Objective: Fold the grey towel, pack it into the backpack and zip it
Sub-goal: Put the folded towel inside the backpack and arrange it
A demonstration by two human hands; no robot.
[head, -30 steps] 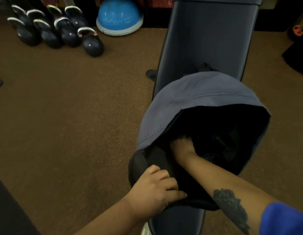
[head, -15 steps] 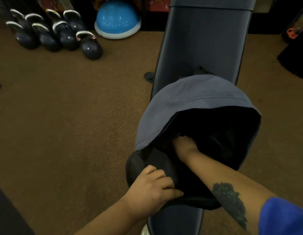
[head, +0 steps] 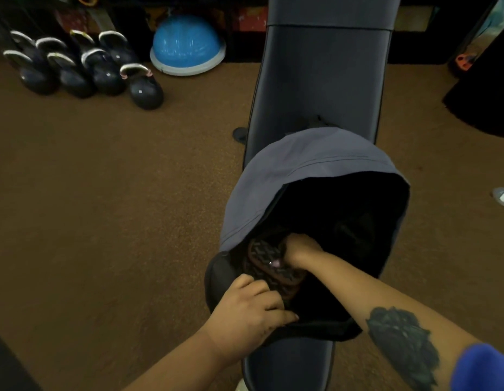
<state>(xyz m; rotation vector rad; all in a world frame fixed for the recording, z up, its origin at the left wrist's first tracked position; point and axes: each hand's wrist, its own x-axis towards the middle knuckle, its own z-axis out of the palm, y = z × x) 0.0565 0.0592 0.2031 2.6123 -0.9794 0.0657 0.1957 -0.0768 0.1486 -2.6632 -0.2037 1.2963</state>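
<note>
You have one backpack (head: 315, 162) lying open on the one padded bench (head: 324, 80), its mouth facing you and its grey flap thrown back toward the far end. Six kettlebells (head: 145, 90) sit grouped on the floor off the bench's far-left side, one blue balance dome (head: 186, 46) just beside them.

Your left hand (head: 250, 309) is clenched on the near-left rim of the backpack's opening, pinning it against the bench's near end. Your right hand (head: 300, 246) is inside the opening, fingers closed on a dark patterned fabric piece (head: 270, 266) that sits at the left of the mouth; you cannot tell whether that is the grey towel, and no other towel shows.

A second ago the mouth showed only darkness around your right hand; now the patterned piece has come up into view, and your left hand keeps its grip.

The backpack overhangs both long edges of the bench. Bare carpet (head: 104, 221) lies wide open on the left, with a narrower strip on the right.
</note>
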